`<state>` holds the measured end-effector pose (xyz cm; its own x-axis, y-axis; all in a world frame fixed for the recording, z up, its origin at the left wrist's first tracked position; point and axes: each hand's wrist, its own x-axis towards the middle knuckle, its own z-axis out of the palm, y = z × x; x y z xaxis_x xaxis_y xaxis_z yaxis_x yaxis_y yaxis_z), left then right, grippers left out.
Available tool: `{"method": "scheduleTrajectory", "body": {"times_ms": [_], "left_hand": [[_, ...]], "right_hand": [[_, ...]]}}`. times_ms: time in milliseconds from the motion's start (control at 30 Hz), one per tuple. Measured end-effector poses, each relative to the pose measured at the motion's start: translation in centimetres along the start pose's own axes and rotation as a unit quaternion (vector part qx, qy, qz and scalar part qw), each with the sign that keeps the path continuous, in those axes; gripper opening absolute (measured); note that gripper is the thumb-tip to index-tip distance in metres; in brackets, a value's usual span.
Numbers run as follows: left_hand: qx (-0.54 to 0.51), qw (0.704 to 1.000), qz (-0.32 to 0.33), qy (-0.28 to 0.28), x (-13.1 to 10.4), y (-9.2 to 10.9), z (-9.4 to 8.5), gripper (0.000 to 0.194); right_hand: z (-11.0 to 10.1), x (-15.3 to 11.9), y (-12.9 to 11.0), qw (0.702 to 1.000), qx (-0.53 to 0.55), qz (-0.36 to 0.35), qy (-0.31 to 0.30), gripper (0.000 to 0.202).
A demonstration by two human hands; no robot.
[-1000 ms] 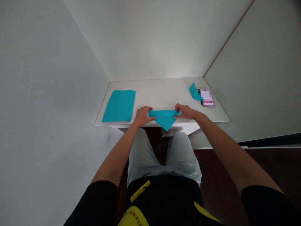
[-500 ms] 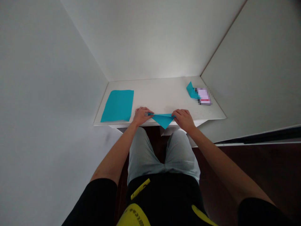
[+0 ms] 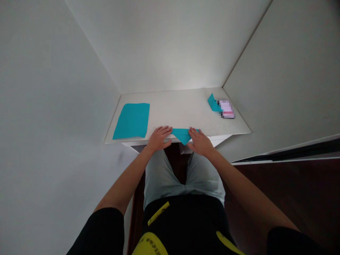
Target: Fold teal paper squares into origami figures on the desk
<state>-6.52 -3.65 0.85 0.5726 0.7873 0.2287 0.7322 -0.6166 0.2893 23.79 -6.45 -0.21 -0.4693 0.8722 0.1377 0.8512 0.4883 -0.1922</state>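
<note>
Two bare hands work at the folded turquoise sheet [image 3: 182, 135], which lies at the near edge of the white tabletop [image 3: 177, 106] with its pointed corner hanging over that edge, toward the person. At the left end of the folded sheet is the left hand [image 3: 158, 139], palm down, its fingers stretched out and its thumb apart from them; the fingertips touch the sheet's end, and the hand is open, with no grip closed on anything. Over the right part of the folded sheet is the right hand [image 3: 200, 141], also palm down and open, fingers extended and pressed on the paper, thumb spread near the pointed corner. Left of the folded sheet and a little farther back, a larger turquoise sheet [image 3: 131, 121] lies spread out. Beyond the folded sheet to the right sit a small folded turquoise piece [image 3: 212, 103] and, touching it, a pixelated rectangular item [image 3: 227, 108] whose details are hidden. Nearer the person than the folded sheet are pale jeans [image 3: 159, 177] and a black top [image 3: 188, 219] with yellow patches.
</note>
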Motion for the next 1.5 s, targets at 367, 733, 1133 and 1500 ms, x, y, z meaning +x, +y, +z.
{"method": "scheduleTrajectory", "body": {"times_ms": [367, 733, 1133, 1500], "left_hand": [[0.009, 1.000, -0.012, -0.017, -0.3, 0.5, 0.3, 0.071], [-0.009, 0.999, -0.028, 0.020, -0.1, 0.3, 1.1, 0.057], [-0.120, 0.986, -0.102, 0.063, 0.7, 0.7, 0.9, 0.013], [-0.083, 0.961, -0.259, 0.055, 5.1, 0.9, -0.1, 0.015]], "right_hand": [[3.3, 5.0, -6.9, 0.997, 0.075, 0.000, 0.016, 0.074], [1.1, -2.2, 3.4, 0.999, 0.020, 0.024, 0.028, 0.098], [-1.0, -1.4, 3.1, 0.989, 0.063, 0.068, 0.112, 0.027], [-1.7, 3.8, 5.3, 0.972, 0.103, 0.205, 0.046, 0.025]]}}
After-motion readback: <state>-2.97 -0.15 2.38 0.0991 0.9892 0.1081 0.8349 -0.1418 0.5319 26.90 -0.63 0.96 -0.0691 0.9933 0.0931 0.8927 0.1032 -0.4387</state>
